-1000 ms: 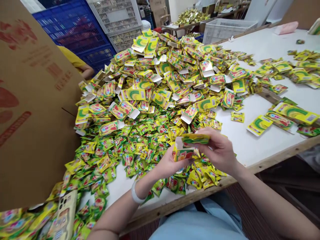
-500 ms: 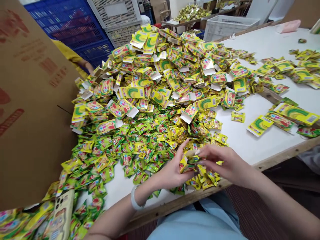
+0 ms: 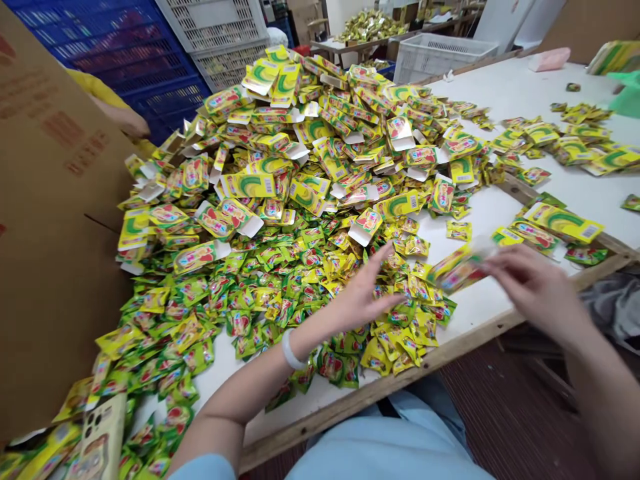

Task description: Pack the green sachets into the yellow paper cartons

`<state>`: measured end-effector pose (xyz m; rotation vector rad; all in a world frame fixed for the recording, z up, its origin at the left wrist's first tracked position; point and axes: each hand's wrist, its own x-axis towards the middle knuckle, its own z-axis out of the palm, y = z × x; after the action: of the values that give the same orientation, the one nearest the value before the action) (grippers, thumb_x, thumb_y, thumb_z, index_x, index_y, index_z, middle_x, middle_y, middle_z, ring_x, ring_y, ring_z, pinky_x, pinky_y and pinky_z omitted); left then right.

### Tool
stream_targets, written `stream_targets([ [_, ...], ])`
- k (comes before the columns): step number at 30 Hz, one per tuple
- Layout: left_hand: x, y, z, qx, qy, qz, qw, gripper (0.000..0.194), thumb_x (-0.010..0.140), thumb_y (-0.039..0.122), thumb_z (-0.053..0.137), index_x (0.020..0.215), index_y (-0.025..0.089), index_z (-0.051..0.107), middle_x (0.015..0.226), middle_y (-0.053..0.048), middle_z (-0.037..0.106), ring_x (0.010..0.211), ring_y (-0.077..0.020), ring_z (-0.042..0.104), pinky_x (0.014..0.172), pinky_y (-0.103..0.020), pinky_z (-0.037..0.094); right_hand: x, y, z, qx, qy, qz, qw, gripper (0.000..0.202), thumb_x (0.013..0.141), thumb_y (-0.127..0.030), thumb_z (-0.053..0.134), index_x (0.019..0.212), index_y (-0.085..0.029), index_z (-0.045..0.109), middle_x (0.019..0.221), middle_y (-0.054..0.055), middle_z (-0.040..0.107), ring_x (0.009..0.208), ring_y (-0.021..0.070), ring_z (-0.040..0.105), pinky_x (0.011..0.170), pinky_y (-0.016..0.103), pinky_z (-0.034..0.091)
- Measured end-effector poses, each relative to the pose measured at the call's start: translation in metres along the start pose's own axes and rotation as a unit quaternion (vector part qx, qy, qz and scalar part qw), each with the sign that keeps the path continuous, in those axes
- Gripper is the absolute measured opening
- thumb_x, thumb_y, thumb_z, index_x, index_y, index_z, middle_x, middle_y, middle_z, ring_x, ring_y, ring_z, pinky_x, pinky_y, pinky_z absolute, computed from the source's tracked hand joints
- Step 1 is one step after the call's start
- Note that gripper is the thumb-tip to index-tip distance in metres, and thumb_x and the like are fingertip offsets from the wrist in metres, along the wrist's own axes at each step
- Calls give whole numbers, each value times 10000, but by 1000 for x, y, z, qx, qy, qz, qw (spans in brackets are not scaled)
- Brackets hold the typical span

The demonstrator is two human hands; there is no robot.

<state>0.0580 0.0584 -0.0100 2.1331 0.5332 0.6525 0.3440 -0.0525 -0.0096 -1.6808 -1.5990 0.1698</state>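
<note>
My left hand (image 3: 363, 297) is over the wrapped candies (image 3: 280, 280), its thumb and fingers spread with nothing between them. To the right, my right hand (image 3: 530, 277) pinches the end of a small yellow and green candy box (image 3: 457, 267), which is blurred. That box is above the white tabletop, beside the yellow sachets. Behind the candies rises a large heap of yellow boxes (image 3: 320, 147), several with white flaps open. A few boxes (image 3: 565, 221) lie at the right, near the wooden edge.
A cardboard carton (image 3: 55, 233) stands at the left, with a phone (image 3: 100, 437) below it. Another person's arm (image 3: 117, 117) shows behind the carton. Blue crates (image 3: 120, 60) and a white crate (image 3: 440, 57) are farther back. A wooden strip (image 3: 425, 363) edges the table.
My hands have moved apart. The left opened and let go of the box; the right carried it to the right. The view shifted slightly, and the other person's arm moved left.
</note>
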Motion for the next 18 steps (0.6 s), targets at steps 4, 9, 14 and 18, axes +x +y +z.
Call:
stream_targets([
  [4,22,-26,-37,204,147,-15,968,250,945,209,542,1188,202,598,1187,-115,613,1163,-256,564,1049,-457,439,32,47,-3,-276,70,57,957,387,887,-466,650,1136,-171,676,1152,233,634,960,336,641,742,429,471],
  [9,38,-37,-43,317,89,3,944,225,935,106,489,1072,180,652,1063,-98,652,1050,-243,597,1007,-438,462,55,31,86,-184,-136,-24,973,482,871,-299,646,1319,-134,586,1304,210,627,1187,342,595,949,435,494],
  [14,50,-44,-29,361,-17,72,930,228,883,91,596,1053,210,690,1446,-130,510,1424,-314,372,1165,-542,314,42,27,117,-125,-160,4,979,310,957,-201,434,1133,-181,689,1140,133,738,1028,268,698,892,376,536],
  [18,60,-46,-33,325,-28,77,942,110,859,94,647,819,196,661,1434,-111,546,1449,-329,354,1181,-593,256,28,15,89,100,-3,77,992,244,958,-370,504,932,-214,691,992,87,754,931,260,708,825,382,551],
])
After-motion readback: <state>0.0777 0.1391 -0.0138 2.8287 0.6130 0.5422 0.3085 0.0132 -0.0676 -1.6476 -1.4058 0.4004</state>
